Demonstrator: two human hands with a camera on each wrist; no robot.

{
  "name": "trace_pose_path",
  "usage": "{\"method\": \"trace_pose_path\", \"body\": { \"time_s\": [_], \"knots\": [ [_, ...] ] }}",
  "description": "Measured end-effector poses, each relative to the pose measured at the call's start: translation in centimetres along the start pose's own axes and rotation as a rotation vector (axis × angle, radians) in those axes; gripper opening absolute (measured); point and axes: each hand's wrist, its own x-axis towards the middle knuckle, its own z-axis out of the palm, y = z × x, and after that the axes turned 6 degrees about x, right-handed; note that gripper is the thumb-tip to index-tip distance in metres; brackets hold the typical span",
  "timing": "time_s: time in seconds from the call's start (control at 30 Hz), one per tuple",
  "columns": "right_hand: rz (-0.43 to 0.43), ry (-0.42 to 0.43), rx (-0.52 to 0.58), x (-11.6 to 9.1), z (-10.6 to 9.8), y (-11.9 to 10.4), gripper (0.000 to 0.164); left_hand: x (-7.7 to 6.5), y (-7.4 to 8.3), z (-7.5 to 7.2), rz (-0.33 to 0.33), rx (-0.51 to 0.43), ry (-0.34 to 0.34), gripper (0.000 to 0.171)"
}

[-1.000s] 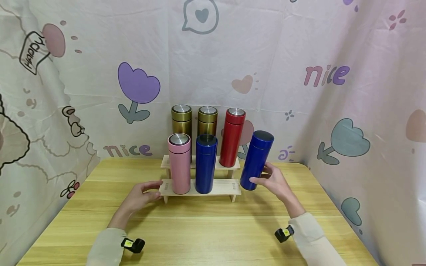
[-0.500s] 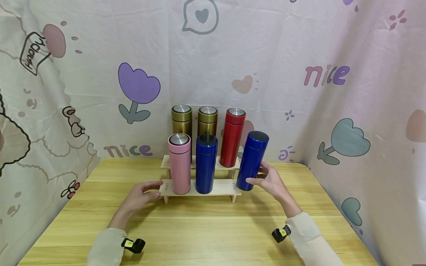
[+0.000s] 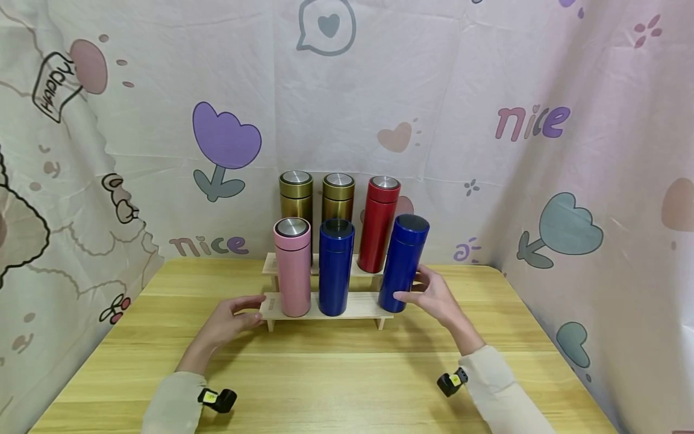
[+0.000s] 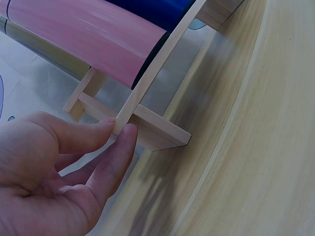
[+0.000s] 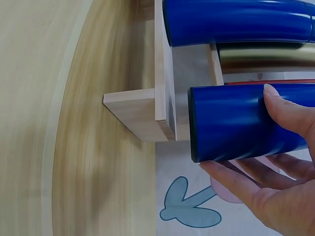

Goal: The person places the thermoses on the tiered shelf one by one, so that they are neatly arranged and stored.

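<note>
My right hand [image 3: 434, 296] grips a blue thermos bottle [image 3: 403, 262] near its base, at the right end of the lower shelf of a two-step wooden rack [image 3: 358, 306]. The bottle leans slightly to the right; in the right wrist view a gap shows between its base [image 5: 193, 125] and the shelf board [image 5: 160, 64]. My left hand [image 3: 230, 322] pinches the left end of that shelf between thumb and fingers, as the left wrist view shows. On the lower shelf stand a pink thermos [image 3: 293, 271] and a second blue thermos [image 3: 335, 271].
The upper shelf carries two gold thermoses, one at the left [image 3: 296, 196] and one in the middle [image 3: 338, 196], plus a red thermos [image 3: 378, 229] at the right. Beneath the rack is a wooden table [image 3: 325, 386]. A printed curtain [image 3: 450, 78] hangs close behind.
My right hand has carried the blue thermos leftward, from beside the rack to over the right end of the lower shelf. The left hand has stayed in place.
</note>
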Motion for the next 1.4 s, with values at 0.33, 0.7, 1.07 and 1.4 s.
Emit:
{"method": "trace_pose_path", "body": {
  "time_s": [0.33,0.7,1.07,1.4],
  "knots": [
    [-0.007,-0.012,0.000,0.0,0.6,-0.1,0.075,-0.2,0.2,0.0,-0.004,0.013,0.001,0.051],
    [-0.023,-0.014,0.013,0.1,1.3,0.0,0.073,-0.1,0.3,0.0,0.002,0.001,0.002,0.051],
    [-0.011,-0.015,0.015,0.2,2.1,0.0,0.071,-0.1,-0.1,0.1,0.003,0.006,0.011,0.049],
    [-0.032,-0.010,0.024,0.3,3.0,-0.3,0.071,-0.3,0.2,0.1,0.000,0.002,0.012,0.049]
  ]
}}
